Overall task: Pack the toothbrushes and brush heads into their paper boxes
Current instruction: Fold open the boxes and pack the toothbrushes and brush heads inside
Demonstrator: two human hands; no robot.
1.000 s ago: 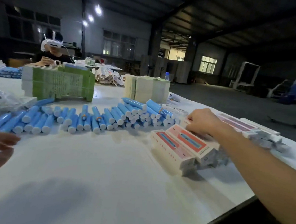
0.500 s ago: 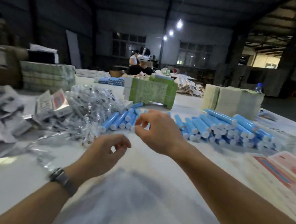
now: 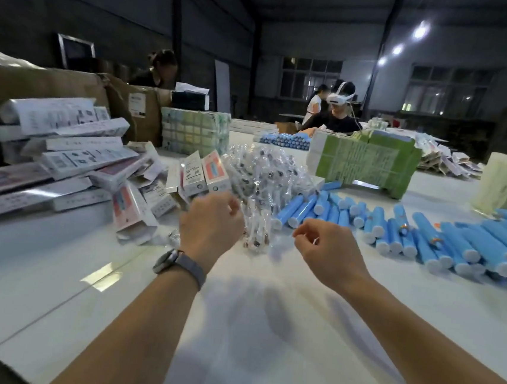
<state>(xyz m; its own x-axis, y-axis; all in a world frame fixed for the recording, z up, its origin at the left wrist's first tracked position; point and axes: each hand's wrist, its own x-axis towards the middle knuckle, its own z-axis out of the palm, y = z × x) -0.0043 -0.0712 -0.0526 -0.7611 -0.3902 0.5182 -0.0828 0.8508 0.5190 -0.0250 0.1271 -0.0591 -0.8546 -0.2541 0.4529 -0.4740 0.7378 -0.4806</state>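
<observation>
My left hand, with a watch on its wrist, hovers with loosely curled fingers at the near edge of a heap of brush heads in clear plastic bags. One bagged brush head lies on the table between my hands. My right hand floats just right of it, thumb and forefinger close together, with nothing in it. Blue toothbrush handles lie in a long row to the right. Small open paper boxes and long white boxes are piled at the left.
The white table stretches toward me. A green bundle of flat cartons, a pale bundle and a teal one stand behind the piles. Brown cartons rise at far left. A person in a headset works opposite.
My view has swung left from the packed boxes to the brush heads. My right hand left those boxes, and both hands have come forward toward the bagged brush heads.
</observation>
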